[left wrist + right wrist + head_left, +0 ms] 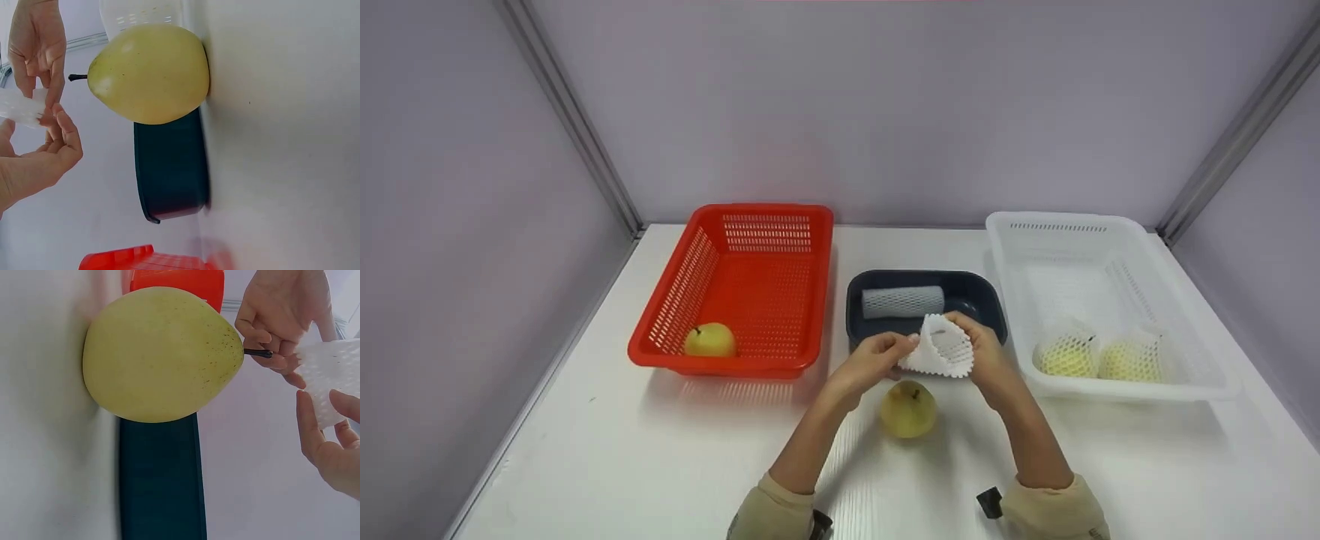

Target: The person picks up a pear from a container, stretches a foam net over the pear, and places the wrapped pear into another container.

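Observation:
Between both hands a white foam fruit net [947, 349] is held up, its mouth spread wide toward me. My left hand [872, 366] pinches the net's left edge between thumb and fingers. On the other side my right hand [988, 351] grips the right edge, with its fingers partly hidden behind the foam. Below the hands a yellow pear [908, 409] stands on the table, stem up. Seen from the left wrist, the pear [149, 73] is bare, and the foam net [22, 107] is beyond its stem end. The right wrist view shows the net [332, 377] between the fingers.
Behind the hands is a dark blue tray [851, 319] holding a flattened foam net roll [903, 302]. A red basket [727, 366] at left contains one pear [710, 340]. The white basket [1117, 388] at right has two netted pears [1067, 356]. Walls enclose the table.

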A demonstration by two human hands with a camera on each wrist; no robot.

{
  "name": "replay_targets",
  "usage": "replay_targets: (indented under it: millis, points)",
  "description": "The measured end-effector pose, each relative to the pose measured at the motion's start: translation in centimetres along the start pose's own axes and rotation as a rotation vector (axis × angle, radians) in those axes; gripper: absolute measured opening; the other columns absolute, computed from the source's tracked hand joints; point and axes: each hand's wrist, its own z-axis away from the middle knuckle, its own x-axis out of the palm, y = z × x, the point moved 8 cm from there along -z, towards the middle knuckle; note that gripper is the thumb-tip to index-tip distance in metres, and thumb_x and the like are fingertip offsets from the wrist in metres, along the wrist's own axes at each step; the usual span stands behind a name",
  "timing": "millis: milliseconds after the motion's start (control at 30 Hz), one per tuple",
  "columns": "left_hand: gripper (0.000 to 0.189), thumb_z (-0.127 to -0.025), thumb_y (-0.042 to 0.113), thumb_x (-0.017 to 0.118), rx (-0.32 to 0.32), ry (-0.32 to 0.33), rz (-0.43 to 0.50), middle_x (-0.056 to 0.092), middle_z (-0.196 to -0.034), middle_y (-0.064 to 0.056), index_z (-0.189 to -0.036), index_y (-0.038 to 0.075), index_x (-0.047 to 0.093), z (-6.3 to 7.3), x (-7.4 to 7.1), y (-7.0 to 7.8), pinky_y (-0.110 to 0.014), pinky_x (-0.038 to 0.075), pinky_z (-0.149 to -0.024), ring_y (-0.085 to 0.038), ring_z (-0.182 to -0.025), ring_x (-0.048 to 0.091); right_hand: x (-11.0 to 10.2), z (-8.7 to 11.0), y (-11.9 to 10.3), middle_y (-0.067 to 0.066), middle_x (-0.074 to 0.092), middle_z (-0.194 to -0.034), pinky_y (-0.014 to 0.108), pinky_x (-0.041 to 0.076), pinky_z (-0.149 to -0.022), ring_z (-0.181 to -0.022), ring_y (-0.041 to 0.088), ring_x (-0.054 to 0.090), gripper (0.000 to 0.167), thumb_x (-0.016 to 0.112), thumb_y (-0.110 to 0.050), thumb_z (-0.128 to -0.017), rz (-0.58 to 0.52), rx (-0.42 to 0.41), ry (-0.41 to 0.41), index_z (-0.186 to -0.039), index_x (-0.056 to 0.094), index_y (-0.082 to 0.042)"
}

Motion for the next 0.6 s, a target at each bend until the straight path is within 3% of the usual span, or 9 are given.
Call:
replay_targets:
  millis: [100, 200, 333, 433, 600]
  points:
    - [0.032, -0.089, 0.028, 0.060, 0.006, -0.025, 0.012, 0.059, -0.092, -0.004, -0.099, -0.002, 0.059, 0.0, 0.1, -0.2, -0.033, 0.047, -0.079, -0.016, -0.086, 0.054, 0.3, 0.1, -0.6, 0.013, 0.058, -0.103, 0.026, 0.046, -0.075, -0.094, 0.018, 0.054, 0.024, 0.057, -0.005, -0.088, 0.003, -0.055, -0.047, -0.109, 0.056, 0.006]
    - [0.023, -0.087, 0.022, 0.063, 0.019, -0.039, 0.041, 0.060, -0.086, -0.003, -0.093, 0.000, 0.059, 0.1, 0.1, -0.3, -0.031, 0.047, -0.078, -0.014, -0.081, 0.056, 0.8, 0.4, -1.7, 0.016, 0.057, -0.105, 0.025, 0.046, -0.072, -0.093, 0.018, 0.054, 0.042, 0.057, -0.028, -0.090, 0.006, -0.161, -0.108, -0.106, 0.056, 0.011]
    - [0.015, -0.086, 0.014, 0.063, 0.056, -0.051, 0.113, 0.059, -0.079, -0.003, -0.086, 0.002, 0.056, 0.3, 0.2, -0.2, -0.030, 0.048, -0.078, -0.014, -0.076, 0.056, 1.2, 0.7, -2.6, 0.020, 0.057, -0.107, 0.024, 0.045, -0.073, -0.094, 0.017, 0.053, 0.036, 0.054, -0.022, -0.092, 0.029, -0.260, -0.161, -0.108, 0.057, 0.010]
    - [0.012, -0.087, 0.012, 0.061, 0.084, -0.056, 0.169, 0.058, -0.079, -0.003, -0.084, 0.004, 0.053, 0.5, 0.1, 0.0, -0.030, 0.047, -0.078, -0.013, -0.076, 0.056, 1.2, 0.6, -2.2, 0.021, 0.056, -0.111, 0.024, 0.045, -0.077, -0.098, 0.018, 0.053, 0.024, 0.054, -0.003, -0.090, 0.016, -0.206, -0.172, -0.111, 0.057, 0.007]
    - [0.010, -0.087, 0.011, 0.060, 0.116, -0.009, 0.250, 0.057, -0.078, -0.002, -0.086, 0.006, 0.051, 0.5, -0.3, 0.0, -0.033, 0.046, -0.080, -0.013, -0.077, 0.056, 1.3, 0.5, -1.5, 0.020, 0.053, -0.120, 0.028, 0.045, -0.083, -0.109, 0.022, 0.051, 0.045, 0.059, -0.024, -0.089, -0.033, -0.070, -0.172, -0.120, 0.051, 0.008]
